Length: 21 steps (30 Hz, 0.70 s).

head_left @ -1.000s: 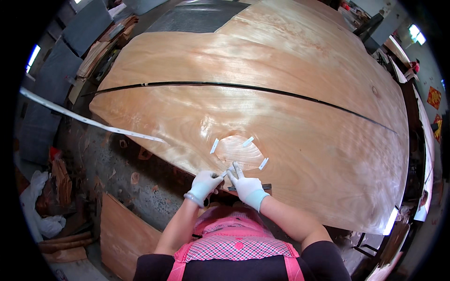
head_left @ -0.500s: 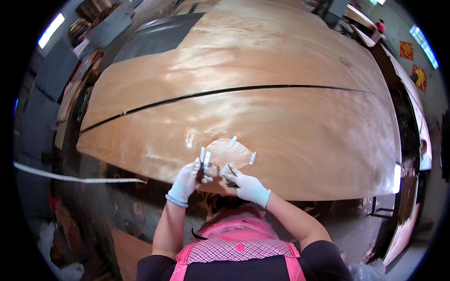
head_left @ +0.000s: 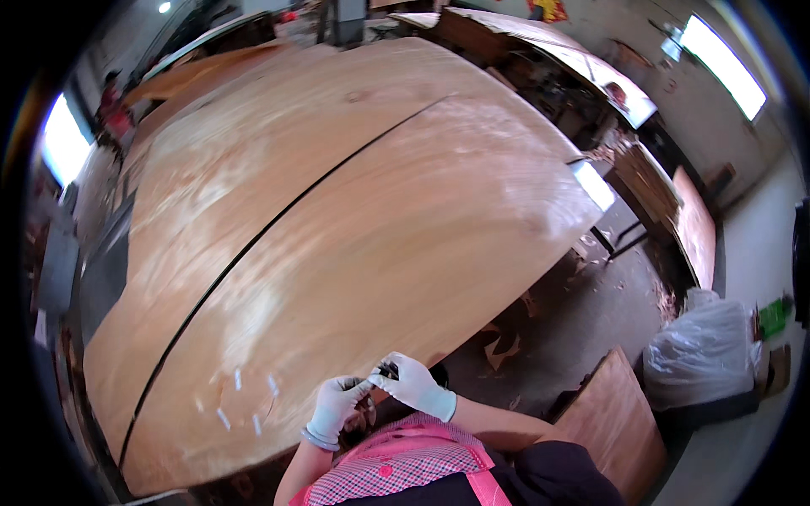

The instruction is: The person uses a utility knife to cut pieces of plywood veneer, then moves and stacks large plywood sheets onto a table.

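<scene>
Left of a bulging plastic bag (head_left: pixel 700 356), left hand (head_left: pixel 336 408) and right hand (head_left: pixel 413 385) meet, fingers (head_left: pixel 384 382) curled, hold unclear.

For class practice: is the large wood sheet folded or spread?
Spread: the large wood sheet lies broad and open, no fold showing.

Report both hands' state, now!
Left white-gloved hand: curled closed; contents cannot be told.
Right white-gloved hand: closed, apparently on a small dark object, kind unclear.
</scene>
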Motion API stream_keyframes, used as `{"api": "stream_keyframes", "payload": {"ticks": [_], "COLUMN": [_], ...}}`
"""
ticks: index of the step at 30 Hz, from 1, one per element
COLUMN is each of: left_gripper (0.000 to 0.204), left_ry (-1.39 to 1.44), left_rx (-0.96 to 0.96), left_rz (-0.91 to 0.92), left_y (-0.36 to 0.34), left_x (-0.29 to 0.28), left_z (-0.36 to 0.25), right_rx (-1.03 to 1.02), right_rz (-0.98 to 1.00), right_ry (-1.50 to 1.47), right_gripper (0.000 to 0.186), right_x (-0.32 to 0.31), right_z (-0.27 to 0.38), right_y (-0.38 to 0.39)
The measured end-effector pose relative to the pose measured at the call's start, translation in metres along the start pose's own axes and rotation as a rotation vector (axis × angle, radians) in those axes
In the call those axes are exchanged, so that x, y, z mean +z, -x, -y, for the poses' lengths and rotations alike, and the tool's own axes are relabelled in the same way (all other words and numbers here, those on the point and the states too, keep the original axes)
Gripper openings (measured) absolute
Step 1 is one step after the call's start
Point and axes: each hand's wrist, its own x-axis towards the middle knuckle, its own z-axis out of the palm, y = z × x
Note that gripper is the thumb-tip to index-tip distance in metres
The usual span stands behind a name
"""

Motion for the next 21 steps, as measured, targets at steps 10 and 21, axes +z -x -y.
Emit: {"api": "stream_keyframes", "payload": {"ticks": [10,21], "left_gripper": [0.022,0.021], "left_ry": [-0.009,-0.053], "left_rx": [-0.001,-0.054], "left_rz": [0.153,0.275], "left_y": [-0.189,-0.368], "left_x": [0.208,0.357], "left_z": [-0.073,-0.121], "right_rx": [-0.155,0.177], "right_rz": [-0.575,-0.204], "right_ry": [0.894,1.088], "right_gripper": [0.045,0.069], "right_x": [-0.357,-0.467], "right_z": [-0.061,-0.047], "right_y": [-0.034,-0.06]}}
